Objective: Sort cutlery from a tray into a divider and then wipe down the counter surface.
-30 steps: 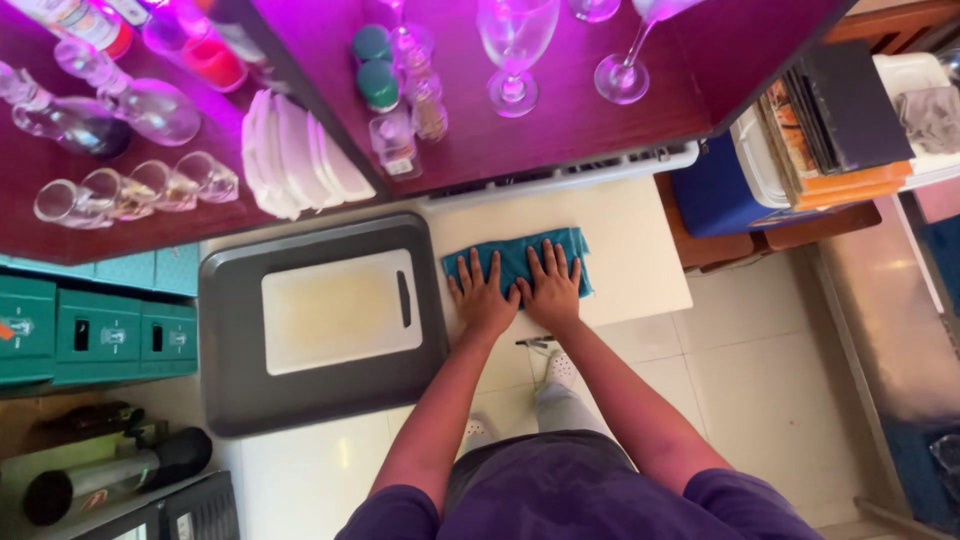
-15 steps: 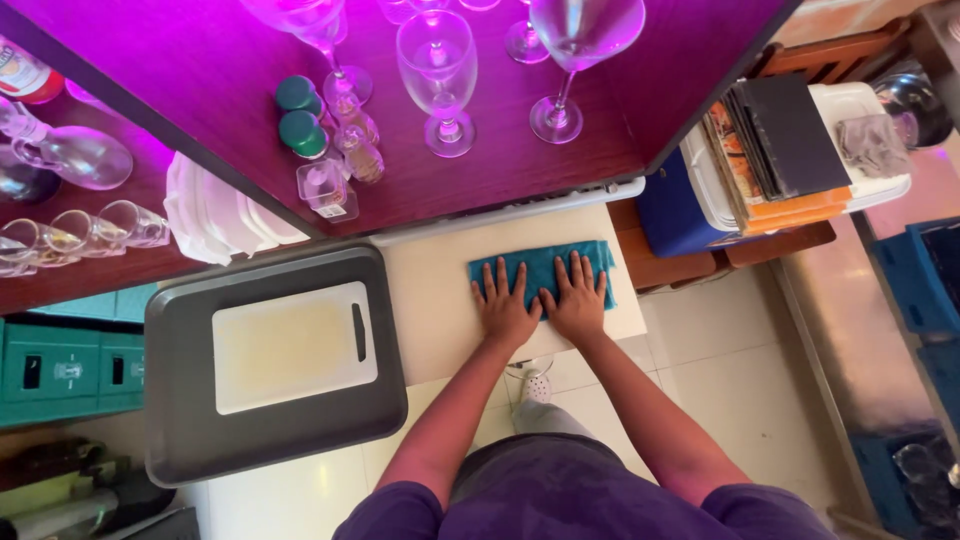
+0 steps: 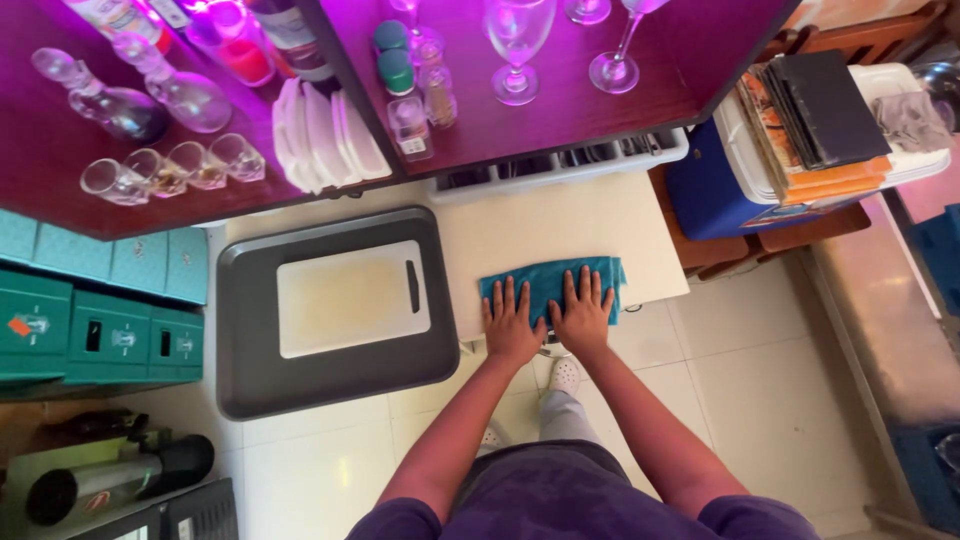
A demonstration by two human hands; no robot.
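A teal cloth (image 3: 545, 280) lies folded on the white counter (image 3: 560, 225), near its front edge. My left hand (image 3: 512, 322) and my right hand (image 3: 582, 312) both press flat on the cloth, fingers spread, side by side. To the left, a white cutting board (image 3: 350, 298) rests on a dark grey tray (image 3: 330, 390).
A dark wooden shelf (image 3: 560, 120) above holds wine glasses (image 3: 515, 45), small jars, stacked white plates (image 3: 320, 135) and shot glasses. A blue cooler (image 3: 720, 190) with books on its lid stands to the right. Green crates (image 3: 90, 330) sit at the left. A white-tiled floor lies below.
The view has shifted while both hands stay flat on the cloth; the cloth and hands sit a little nearer the counter's front edge than before.
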